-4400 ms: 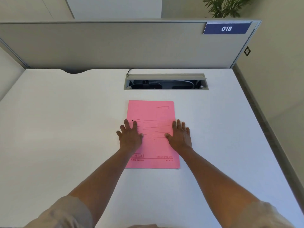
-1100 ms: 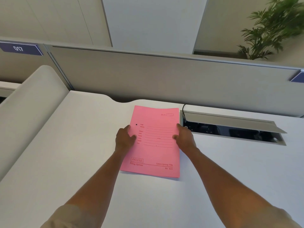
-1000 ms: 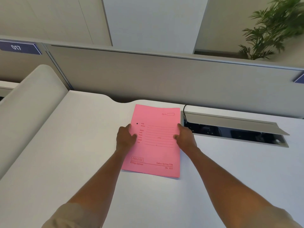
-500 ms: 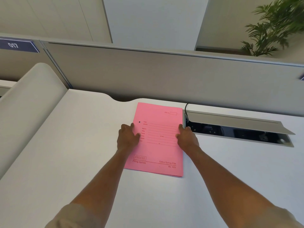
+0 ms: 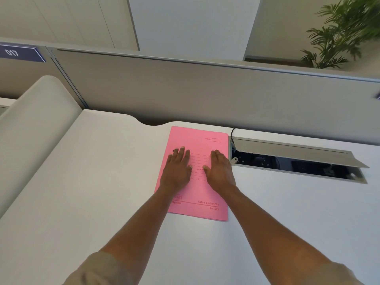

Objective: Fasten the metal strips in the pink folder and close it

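Observation:
The pink folder (image 5: 198, 144) lies closed and flat on the white desk (image 5: 102, 192), its printed front cover facing up. My left hand (image 5: 176, 171) rests palm down on the left half of the cover, fingers extended. My right hand (image 5: 220, 171) rests palm down on the right half, near the folder's right edge. Neither hand grips anything. The metal strips are hidden inside the closed folder.
An open cable tray (image 5: 298, 163) with a raised grey flap sits in the desk just right of the folder. A grey partition (image 5: 205, 89) runs along the desk's far edge. A blue 017 sign (image 5: 18, 53) is at the far left, a plant (image 5: 345, 31) at the back right.
Both hands let go of the folder's side edges and now lie flat on top of its cover. The folder sits a little farther right, beside the cable tray.

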{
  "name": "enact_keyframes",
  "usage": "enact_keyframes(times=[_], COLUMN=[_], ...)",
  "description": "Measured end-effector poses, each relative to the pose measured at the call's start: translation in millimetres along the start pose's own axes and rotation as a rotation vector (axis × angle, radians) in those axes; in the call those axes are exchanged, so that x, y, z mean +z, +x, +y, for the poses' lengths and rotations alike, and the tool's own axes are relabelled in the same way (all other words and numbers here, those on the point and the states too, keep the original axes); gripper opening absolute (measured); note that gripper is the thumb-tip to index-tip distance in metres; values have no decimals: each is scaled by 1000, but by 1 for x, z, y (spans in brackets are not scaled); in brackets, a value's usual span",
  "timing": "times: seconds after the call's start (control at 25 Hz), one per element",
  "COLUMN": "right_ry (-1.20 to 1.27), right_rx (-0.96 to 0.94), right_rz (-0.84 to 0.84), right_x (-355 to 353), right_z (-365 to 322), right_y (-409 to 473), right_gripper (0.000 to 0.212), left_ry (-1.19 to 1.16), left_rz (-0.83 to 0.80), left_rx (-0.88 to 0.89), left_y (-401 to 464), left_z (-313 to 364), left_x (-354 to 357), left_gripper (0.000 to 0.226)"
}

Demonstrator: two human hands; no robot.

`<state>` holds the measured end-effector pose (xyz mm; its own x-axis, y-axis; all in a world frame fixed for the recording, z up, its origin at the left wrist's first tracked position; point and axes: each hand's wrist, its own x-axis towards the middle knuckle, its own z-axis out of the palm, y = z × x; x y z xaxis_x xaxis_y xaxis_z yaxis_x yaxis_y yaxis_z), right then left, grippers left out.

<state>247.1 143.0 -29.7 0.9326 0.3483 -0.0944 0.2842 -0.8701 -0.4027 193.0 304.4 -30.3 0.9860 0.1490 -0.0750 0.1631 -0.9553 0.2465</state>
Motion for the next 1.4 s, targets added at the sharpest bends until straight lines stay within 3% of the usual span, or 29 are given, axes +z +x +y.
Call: enact_keyframes(times=[0.24, 0.56, 1.0, 1.2, 1.4], right_ry=[-102, -161, -161, -151, -152], right_rx=[-51, -76, -60, -75, -115], right_rz=[-146, -31, -62, -45, 87], right_x=[25, 42, 39, 19, -23], right_z=[6, 14, 11, -1, -12], right_y=[0, -2, -4, -8, -16], right_gripper=[74, 72, 72, 70, 70], left_ry=[43, 97, 84, 82, 87], left_rz=[-56, 49, 28, 64, 206], left_rx=[-16, -22, -45, -75, -12], left_y=[2, 0, -2, -5, -12], left_z=[-2, -5, 1, 18, 41], left_x=[20, 40, 37, 18, -28], left_gripper=[64, 66, 65, 63, 61])
